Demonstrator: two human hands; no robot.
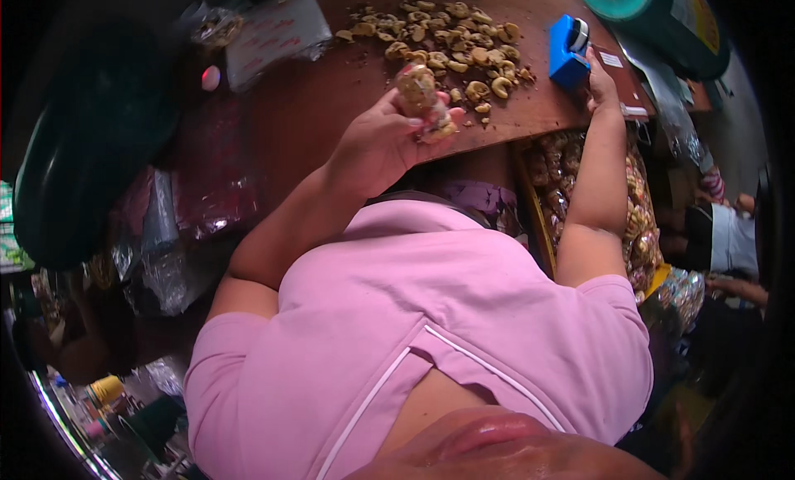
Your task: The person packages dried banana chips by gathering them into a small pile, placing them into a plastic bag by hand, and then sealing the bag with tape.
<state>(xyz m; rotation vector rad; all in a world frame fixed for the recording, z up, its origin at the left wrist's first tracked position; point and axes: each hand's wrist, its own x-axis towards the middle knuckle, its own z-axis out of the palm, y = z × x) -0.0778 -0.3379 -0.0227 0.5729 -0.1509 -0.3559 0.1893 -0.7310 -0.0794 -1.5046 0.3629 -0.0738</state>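
Observation:
A small clear plastic bag of nuts (417, 95), which look like cashews, is held in my left hand (388, 129) above the near edge of the brown table (298, 120). Beyond it lies a loose heap of nuts (459, 33) with dark crumbs around it. My right hand (601, 82) is at the right side of a blue tape dispenser (564, 60) that carries a roll of tape (580, 34). Its fingers are partly hidden, so how they touch the dispenser cannot be told.
Below the table's right edge stands a yellow crate (539, 222) full of bagged nuts. A large green container (671, 20) is at the upper right. A printed white plastic packet (279, 39) and a small white egg-shaped object (211, 77) lie left. Other people are at the far right.

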